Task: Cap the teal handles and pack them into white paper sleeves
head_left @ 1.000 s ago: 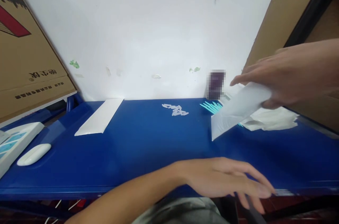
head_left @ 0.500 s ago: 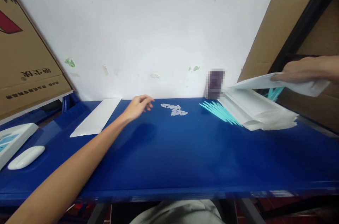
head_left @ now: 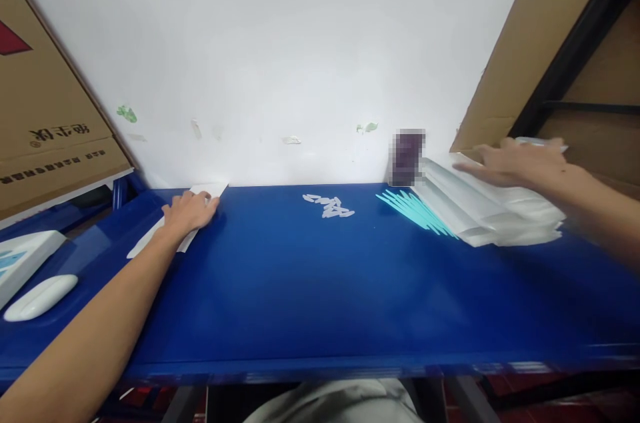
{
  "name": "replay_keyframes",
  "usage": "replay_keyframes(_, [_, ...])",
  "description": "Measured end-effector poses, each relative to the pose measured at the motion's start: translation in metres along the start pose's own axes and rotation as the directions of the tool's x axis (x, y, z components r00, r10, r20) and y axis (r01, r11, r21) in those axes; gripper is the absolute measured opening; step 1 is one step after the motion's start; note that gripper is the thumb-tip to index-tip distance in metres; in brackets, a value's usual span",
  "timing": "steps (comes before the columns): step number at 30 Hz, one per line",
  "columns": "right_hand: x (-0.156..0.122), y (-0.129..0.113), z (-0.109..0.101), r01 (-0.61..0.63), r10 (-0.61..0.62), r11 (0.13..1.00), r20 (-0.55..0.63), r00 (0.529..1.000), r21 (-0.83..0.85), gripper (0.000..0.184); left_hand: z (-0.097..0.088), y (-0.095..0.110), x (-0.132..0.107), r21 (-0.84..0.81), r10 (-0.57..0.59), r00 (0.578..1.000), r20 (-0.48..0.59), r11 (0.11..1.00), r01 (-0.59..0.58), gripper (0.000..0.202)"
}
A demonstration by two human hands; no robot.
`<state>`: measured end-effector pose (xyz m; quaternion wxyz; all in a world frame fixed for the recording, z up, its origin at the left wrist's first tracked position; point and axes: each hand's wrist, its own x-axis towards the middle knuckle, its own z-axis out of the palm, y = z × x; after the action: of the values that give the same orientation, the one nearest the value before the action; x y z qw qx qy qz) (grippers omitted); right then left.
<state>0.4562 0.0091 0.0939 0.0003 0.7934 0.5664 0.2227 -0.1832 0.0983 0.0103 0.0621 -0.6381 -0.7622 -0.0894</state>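
Observation:
My left hand lies with its fingers flat on a long white sheet at the back left of the blue table. My right hand rests on top of a stack of white paper bags at the back right, fingers stretched out to the left. A thin pale edge shows just behind that hand; I cannot make out what it is. Several teal sticks lie fanned out beside the stack. A small heap of white pieces sits near the wall between my hands.
A blurred dark purple object stands against the white wall. A white mouse and a white device lie at the far left. Cardboard boxes lean at the left, and more cardboard with a black frame at the right.
My left hand swept from the table's front edge across to the white sheet at the left. My right hand brought the white bag it held down onto the stack.

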Motion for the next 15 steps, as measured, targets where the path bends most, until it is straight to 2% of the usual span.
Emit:
replay_keyframes(2, [-0.009, -0.027, -0.019, 0.013, -0.015, 0.999, 0.057, 0.998, 0.032, 0.078, 0.005, 0.000, 0.001, -0.004, 0.006, 0.994, 0.108, 1.000, -0.006, 0.075])
replay_keyframes(4, [-0.018, -0.054, -0.024, 0.086, -0.097, 0.992, 0.125, 0.987, 0.090, 0.067, 0.006, 0.003, 0.000, -0.019, 0.016, 0.990, 0.143, 1.000, -0.013, 0.079])
replay_keyframes(8, [-0.037, -0.090, 0.000, 0.195, -0.243, 0.964, 0.302, 0.922, 0.181, 0.059, 0.000, 0.012, -0.005, -0.003, 0.028, 0.985, 0.169, 1.000, -0.028, 0.075])
replay_keyframes(11, [-0.045, -0.100, 0.021, 0.174, -0.236, 0.968, 0.411, 0.880, 0.183, 0.060, -0.004, 0.014, -0.008, 0.010, 0.057, 0.979, 0.193, 0.998, -0.060, 0.071])
replay_keyframes(15, [-0.052, -0.105, 0.027, 0.160, -0.225, 0.971, 0.452, 0.863, 0.178, 0.067, -0.004, 0.012, -0.010, 0.037, 0.074, 0.976, 0.205, 0.996, -0.084, 0.067])
